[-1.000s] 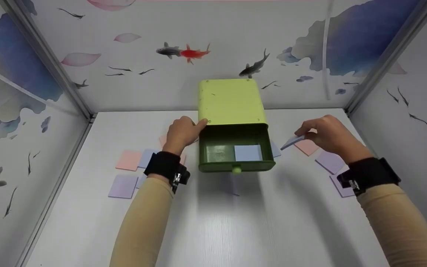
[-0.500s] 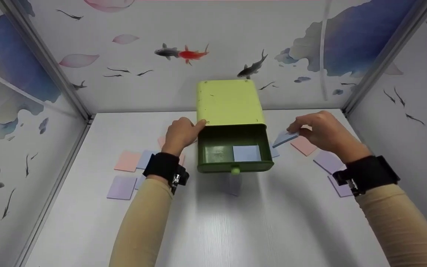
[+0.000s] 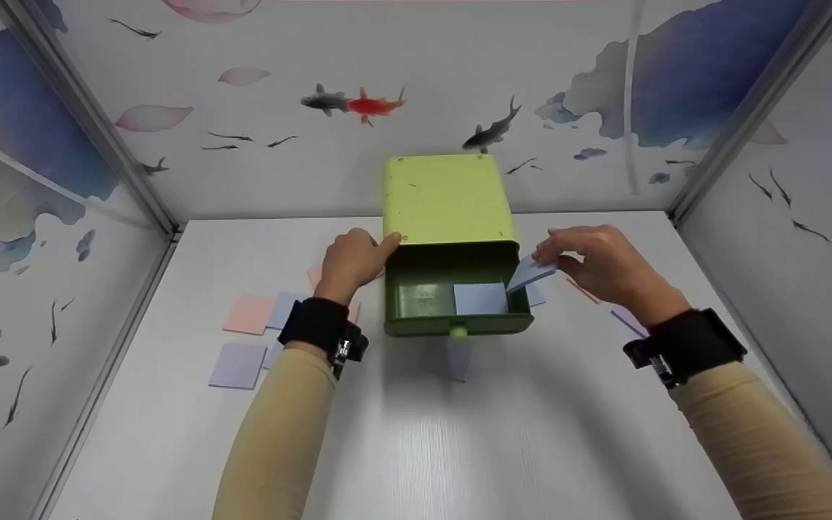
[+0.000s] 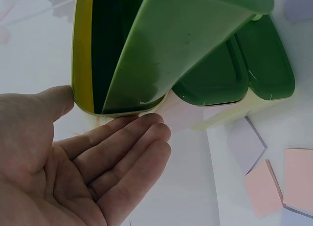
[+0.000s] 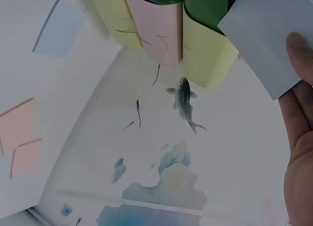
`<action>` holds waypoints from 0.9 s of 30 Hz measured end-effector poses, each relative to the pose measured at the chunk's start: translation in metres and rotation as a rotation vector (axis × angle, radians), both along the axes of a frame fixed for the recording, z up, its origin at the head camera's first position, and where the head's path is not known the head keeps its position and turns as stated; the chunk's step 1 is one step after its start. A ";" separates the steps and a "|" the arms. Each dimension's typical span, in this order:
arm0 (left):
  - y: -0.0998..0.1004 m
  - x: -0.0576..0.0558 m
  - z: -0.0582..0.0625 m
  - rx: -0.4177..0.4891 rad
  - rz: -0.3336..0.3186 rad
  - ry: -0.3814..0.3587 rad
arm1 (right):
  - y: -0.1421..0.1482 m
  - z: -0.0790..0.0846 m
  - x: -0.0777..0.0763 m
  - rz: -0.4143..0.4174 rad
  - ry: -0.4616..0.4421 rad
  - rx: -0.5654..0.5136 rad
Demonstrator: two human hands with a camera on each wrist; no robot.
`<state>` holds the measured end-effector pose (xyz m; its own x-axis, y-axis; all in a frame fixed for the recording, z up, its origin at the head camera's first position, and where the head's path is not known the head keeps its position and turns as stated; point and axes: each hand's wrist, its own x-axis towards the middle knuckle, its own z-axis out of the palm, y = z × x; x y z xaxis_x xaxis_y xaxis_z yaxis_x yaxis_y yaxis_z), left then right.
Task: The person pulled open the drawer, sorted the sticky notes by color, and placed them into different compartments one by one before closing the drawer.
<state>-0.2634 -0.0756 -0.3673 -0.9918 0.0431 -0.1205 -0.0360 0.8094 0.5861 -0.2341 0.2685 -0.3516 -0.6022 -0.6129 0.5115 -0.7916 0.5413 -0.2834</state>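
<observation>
A small drawer cabinet with a yellow-green top [image 3: 448,198] stands near the back wall, its dark green top drawer [image 3: 416,328] pulled out. A light blue square tile [image 3: 481,298] lies in the drawer's right half. My left hand [image 3: 354,267] holds the cabinet's left front corner, thumb on the top and fingers against the side. Between thumb and fingers, my right hand [image 3: 596,263] pinches another light blue square tile [image 3: 529,274], tilted, its lower corner overlapping the drawer's right rim. In the right wrist view this tile [image 5: 264,45] hides part of the cabinet.
Left of the cabinet, pink [image 3: 248,314], blue [image 3: 287,309] and purple [image 3: 237,365] tiles lie on the white table. A blue tile [image 3: 537,295] lies right of the drawer, a purple tile [image 3: 458,360] below its front. Printed walls [image 3: 243,173] enclose the table.
My right hand has moved left with the blue tile, bringing it from beside the cabinet to the drawer's right rim. The left hand keeps its hold on the corner.
</observation>
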 end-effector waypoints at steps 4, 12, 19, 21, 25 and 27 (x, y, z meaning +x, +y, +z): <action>0.000 -0.001 0.000 0.004 0.003 0.004 | -0.006 -0.002 0.000 0.030 0.019 -0.036; -0.001 -0.001 -0.002 0.015 0.009 0.001 | -0.029 -0.015 -0.002 0.116 -0.042 -0.010; -0.001 0.001 -0.001 0.021 0.009 0.004 | -0.043 -0.031 -0.007 0.193 -0.104 -0.026; -0.001 0.002 -0.001 0.022 0.011 0.006 | -0.045 -0.034 -0.009 0.197 -0.104 -0.033; -0.001 0.002 0.000 0.015 0.008 0.008 | -0.047 -0.037 -0.012 0.203 -0.118 -0.031; -0.001 0.002 0.000 0.012 0.004 0.009 | -0.047 -0.037 -0.013 0.216 -0.142 -0.028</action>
